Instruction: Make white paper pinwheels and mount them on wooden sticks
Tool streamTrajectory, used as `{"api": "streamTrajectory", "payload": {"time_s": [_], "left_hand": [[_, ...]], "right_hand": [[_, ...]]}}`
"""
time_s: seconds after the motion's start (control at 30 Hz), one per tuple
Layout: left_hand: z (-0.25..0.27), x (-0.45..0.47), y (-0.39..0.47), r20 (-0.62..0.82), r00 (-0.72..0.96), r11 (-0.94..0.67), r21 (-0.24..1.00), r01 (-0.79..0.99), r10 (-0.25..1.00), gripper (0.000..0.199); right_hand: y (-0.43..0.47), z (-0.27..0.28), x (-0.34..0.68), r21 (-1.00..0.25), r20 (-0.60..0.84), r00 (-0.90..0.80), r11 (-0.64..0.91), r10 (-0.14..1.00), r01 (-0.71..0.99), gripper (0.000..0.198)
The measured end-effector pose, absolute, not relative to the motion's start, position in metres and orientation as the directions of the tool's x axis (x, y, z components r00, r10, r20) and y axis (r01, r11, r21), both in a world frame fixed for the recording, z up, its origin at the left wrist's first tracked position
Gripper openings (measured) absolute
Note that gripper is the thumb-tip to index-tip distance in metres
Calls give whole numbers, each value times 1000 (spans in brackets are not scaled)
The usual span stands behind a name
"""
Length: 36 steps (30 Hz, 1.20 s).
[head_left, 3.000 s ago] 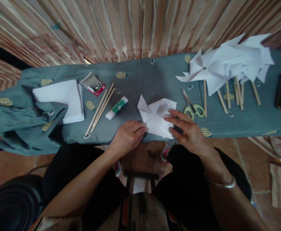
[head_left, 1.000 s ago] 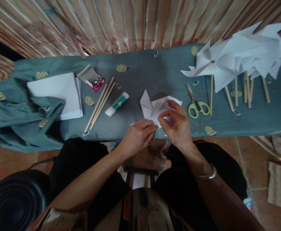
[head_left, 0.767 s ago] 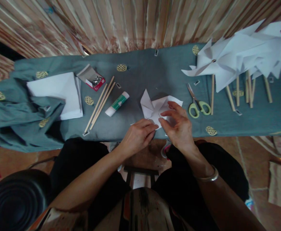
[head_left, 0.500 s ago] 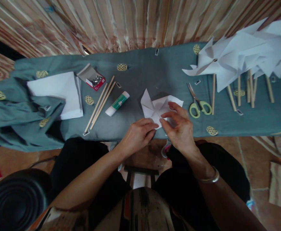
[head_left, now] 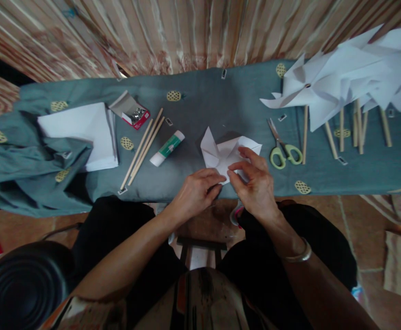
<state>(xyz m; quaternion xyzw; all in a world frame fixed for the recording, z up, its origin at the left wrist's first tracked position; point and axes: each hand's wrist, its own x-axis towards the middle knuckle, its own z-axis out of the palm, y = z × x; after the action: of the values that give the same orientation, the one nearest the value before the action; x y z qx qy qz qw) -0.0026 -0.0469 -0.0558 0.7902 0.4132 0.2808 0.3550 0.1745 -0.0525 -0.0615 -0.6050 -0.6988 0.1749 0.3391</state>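
Near the front edge of the table lies a white paper pinwheel, partly folded, with one pointed blade standing up at its left. My left hand grips its near edge, thumb and fingers pressed together on the paper. Over its right side, my right hand is closed, thumb and forefinger pinched at a fold of the paper close to the middle. Its other fingers curl above the right blade and hide part of it. Scissors with green handles rest to the right of the pinwheel. A glue stick lies to its left.
Thin wooden sticks and an open box of small metal pieces lie left, beside stacked white paper. Finished pinwheels on sticks pile up at the back right. A green cloth covers the table.
My right hand has shifted very slightly left, its fingertips still at the paper. The left hand and the other things stay in place.
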Motion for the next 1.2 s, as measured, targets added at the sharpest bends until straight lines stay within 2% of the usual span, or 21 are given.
{"api": "streamTrajectory", "payload": {"time_s": [0.63, 0.93, 1.2], "left_hand": [[-55, -2, -46, 135, 481, -373, 816, 442, 866, 22], [-55, -1, -46, 129, 467, -362, 815, 453, 875, 22], [-54, 0, -47, 129, 467, -361, 816, 452, 875, 22]], "right_hand": [[-54, -59, 173, -620, 281, -79, 243, 957, 746, 19], [-55, -58, 174, -583, 261, -175, 300, 949, 755, 42], [-56, -66, 174, -491, 224, -240, 322, 945, 810, 45]]}}
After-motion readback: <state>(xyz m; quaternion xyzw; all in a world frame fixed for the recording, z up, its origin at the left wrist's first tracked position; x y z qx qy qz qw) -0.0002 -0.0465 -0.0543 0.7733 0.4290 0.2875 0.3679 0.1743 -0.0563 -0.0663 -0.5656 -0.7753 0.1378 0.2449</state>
